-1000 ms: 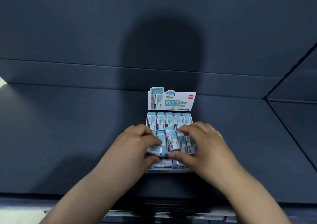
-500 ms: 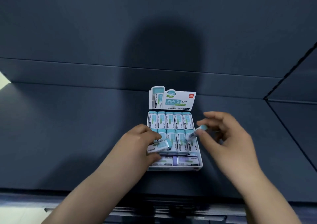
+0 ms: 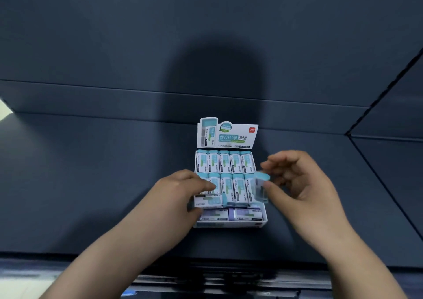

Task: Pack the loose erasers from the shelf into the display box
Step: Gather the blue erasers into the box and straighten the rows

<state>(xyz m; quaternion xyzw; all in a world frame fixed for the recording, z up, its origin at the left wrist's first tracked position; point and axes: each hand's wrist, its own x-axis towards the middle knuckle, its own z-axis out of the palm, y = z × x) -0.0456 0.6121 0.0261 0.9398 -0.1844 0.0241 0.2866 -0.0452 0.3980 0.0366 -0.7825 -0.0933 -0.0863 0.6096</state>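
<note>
A white display box (image 3: 264, 218) with a printed header card (image 3: 226, 134) stands on the dark shelf. It holds two rows of teal-and-white erasers (image 3: 225, 162) and a front row of purple ones (image 3: 248, 214). My left hand (image 3: 176, 195) pinches a teal eraser (image 3: 209, 200) lying sideways over the box's front left part. My right hand (image 3: 302, 184) holds another teal eraser (image 3: 261, 187) upright at the box's right edge, between thumb and fingers.
The dark blue shelf (image 3: 91, 173) spreads to both sides of the box. Its back wall (image 3: 160, 47) rises behind, and a side panel (image 3: 393, 161) angles in at the right. The shelf's front lip (image 3: 206, 278) runs under my forearms.
Both hands lifted off the middle row, each with one eraser. The right hand swung out to the right, then turned its eraser upright at the box's edge. The left eraser sank toward the front.
</note>
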